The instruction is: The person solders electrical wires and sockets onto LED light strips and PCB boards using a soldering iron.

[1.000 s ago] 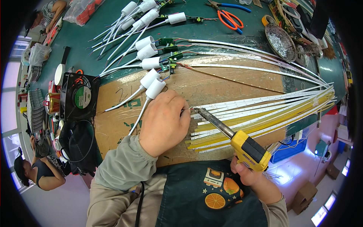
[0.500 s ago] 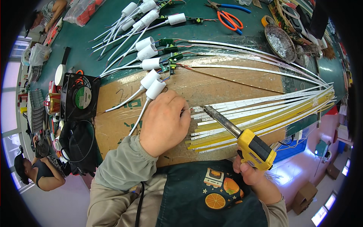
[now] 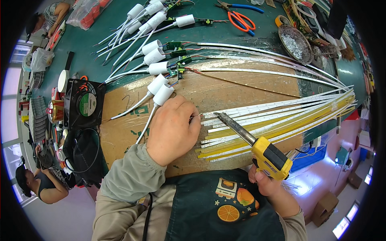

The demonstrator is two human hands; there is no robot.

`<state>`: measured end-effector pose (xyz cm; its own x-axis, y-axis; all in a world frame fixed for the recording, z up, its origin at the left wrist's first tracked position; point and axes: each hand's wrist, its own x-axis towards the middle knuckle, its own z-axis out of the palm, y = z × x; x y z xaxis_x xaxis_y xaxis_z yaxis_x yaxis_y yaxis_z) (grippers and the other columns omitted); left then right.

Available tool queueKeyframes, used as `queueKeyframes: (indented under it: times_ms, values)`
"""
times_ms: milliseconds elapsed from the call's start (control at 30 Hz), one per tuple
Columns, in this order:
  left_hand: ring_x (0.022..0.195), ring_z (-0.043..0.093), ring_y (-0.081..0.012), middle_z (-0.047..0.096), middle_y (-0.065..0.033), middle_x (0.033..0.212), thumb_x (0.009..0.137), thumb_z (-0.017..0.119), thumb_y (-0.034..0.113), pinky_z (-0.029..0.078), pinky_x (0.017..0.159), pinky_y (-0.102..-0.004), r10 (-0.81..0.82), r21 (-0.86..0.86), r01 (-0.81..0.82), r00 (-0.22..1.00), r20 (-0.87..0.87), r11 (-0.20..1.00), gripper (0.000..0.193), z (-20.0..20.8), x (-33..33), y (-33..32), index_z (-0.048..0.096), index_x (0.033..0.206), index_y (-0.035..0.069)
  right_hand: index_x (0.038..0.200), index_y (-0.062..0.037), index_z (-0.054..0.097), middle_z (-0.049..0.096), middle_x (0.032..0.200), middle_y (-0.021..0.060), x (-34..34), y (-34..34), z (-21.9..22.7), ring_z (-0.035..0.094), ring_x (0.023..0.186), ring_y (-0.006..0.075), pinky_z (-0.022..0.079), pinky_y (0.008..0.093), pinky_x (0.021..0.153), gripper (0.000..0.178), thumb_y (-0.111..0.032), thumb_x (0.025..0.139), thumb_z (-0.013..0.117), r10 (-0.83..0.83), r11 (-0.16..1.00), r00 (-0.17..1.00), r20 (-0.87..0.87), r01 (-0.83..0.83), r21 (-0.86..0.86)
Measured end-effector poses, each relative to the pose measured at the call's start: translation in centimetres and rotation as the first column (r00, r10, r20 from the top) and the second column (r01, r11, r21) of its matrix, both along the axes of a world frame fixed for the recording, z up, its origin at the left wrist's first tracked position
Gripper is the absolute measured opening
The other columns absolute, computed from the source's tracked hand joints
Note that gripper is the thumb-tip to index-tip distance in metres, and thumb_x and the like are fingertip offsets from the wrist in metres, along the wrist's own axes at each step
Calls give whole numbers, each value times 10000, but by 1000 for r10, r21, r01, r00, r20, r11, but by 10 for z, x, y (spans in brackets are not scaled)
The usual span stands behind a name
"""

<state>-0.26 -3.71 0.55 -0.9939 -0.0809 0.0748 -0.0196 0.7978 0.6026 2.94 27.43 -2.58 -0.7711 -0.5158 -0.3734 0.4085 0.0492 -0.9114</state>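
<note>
My left hand [image 3: 173,130] is closed in a pinch over the cardboard, with thin wire ends [image 3: 198,116] showing at its fingertips beside the LED strip ends. Whatever else lies under the palm is hidden. Just beyond the knuckles is a white lamp cap [image 3: 163,94] with a white cable. In my right hand [image 3: 263,182] is a yellow-and-black soldering iron [image 3: 270,156], its dark tip over the near ends of the strips. A fanned bundle of white and yellow LED strips [image 3: 257,124] stretches away to the right.
Further white caps [image 3: 156,56] joined to green circuit boards [image 3: 174,45] and strips lie beyond. A black fan [image 3: 85,102] stands at left. Pliers [image 3: 241,20] and a metal dish of silvery bits [image 3: 296,45] sit at the far side. Other people are at the left edge.
The whole view has shifted very slightly, so things sit a little further left. Both hands and the soldering iron keep nearly the same pose.
</note>
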Motion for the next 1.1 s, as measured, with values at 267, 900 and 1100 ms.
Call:
queueKeyframes:
  times_ms: [267,900,1100]
  values:
    - [840,600,-344,603,-133,843,799,679,51,480,748,-421,3,1,-3,1000,-8,1000,59,0,0,0,635,805,12,1292,10,461,494,710,51,1,0,-1,482,579,145,431,294,536,553,-317,904,680,3,1000,1000,-30,-2,6]
    - [734,584,-255,573,-114,851,833,678,63,469,659,-347,33,121,-40,998,60,992,70,3,-1,-4,649,847,1,1269,29,479,538,739,80,0,-2,-2,511,580,151,454,294,526,523,-288,904,679,-22,1000,997,-72,21,-6]
    - [826,607,-344,609,-129,868,802,690,55,491,728,-420,42,135,-55,994,100,989,66,6,-3,-2,636,821,22,1269,42,475,554,753,101,-2,-4,2,518,573,156,456,289,517,496,-241,904,656,-15,1000,994,-107,14,-6]
